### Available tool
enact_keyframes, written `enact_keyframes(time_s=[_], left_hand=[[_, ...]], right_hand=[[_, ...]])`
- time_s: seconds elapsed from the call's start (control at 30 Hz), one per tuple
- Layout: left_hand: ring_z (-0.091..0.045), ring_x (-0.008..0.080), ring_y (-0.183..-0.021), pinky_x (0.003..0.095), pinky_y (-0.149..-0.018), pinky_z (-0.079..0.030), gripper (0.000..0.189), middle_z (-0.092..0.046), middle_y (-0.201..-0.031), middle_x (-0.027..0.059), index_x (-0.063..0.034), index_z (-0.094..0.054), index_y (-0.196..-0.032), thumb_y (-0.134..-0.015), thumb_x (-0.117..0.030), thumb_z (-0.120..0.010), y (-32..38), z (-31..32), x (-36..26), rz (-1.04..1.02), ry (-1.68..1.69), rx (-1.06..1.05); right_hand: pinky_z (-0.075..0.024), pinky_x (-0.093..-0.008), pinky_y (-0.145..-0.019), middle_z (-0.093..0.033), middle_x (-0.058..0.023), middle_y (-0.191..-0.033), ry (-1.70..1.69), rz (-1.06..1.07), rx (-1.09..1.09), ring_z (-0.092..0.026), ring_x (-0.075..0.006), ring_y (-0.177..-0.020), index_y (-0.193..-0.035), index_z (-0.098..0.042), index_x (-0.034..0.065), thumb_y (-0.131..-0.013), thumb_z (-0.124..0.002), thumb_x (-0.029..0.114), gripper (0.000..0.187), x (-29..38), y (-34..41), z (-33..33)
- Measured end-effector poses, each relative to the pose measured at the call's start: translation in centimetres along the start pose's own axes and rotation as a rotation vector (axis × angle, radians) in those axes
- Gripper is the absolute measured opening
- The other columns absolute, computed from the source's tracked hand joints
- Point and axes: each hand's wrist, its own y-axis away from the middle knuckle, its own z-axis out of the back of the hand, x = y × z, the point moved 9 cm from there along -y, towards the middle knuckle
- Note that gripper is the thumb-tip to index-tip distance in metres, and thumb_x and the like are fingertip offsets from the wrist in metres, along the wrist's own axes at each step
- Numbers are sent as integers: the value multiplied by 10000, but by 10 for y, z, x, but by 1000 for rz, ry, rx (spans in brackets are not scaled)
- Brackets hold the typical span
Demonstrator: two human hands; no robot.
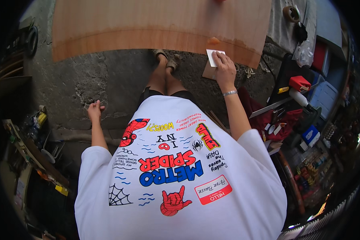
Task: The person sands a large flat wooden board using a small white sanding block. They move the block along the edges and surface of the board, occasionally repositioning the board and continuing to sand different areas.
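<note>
A wide sheet of wood, likely plywood, stretches before me, its near edge bent by the lens. A darker band runs along that edge, bounded by a thin curved line. My right hand presses its fingers on a flat white card at the near edge, towards the right. Just beyond the card, a smear of orange paste lies on the wood. Under the right hand, a piece of brown board shows below the sheet. My left hand hangs over the floor, fingers loosely curled and partly apart, nothing seen in it.
Concrete floor lies below. On the right are a tape roll, a clear plastic bag, a red object, a white bottle, a long metal strip and a dark red cloth. A wooden frame stands left.
</note>
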Motion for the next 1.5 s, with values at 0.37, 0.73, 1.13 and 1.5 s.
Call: enact_keyframes(time_s=[0.37,0.73,1.13,1.5], left_hand=[[-661,171,-730,353,-683,-548,232,-708,-822,71,-40,-726,-1012,-927,-244,-799,15,33,73,131,-31,-350],[-663,124,-712,294,-656,-542,224,-728,-844,58,-20,-754,-1035,-958,-230,-776,37,-16,90,246,168,-99],[-649,94,-686,255,-602,-504,170,-703,-788,9,-44,-738,-967,-972,-213,-754,55,-41,110,240,276,-15],[-662,88,-674,223,-565,-474,203,-666,-775,-29,-85,-705,-996,-989,-285,-737,106,-80,145,350,244,128]], right_hand=[[-554,-410,-901,-732,-51,-1127,-20,22,-61,-690,-278,-1038,-1156,-745,142,-798,-667,-44,411,-7,-13,5],[-535,-415,-949,-693,-53,-1236,-13,90,-125,-650,-278,-1148,-1278,-687,133,-791,-665,-53,521,34,-10,-2],[-538,-411,-870,-733,-59,-1092,1,107,-97,-688,-279,-1001,-1128,-746,127,-805,-672,-32,368,32,-38,-2],[-545,-410,-930,-734,-43,-1142,-31,104,-241,-692,-270,-1068,-1209,-726,149,-791,-673,-49,465,71,-19,6]])
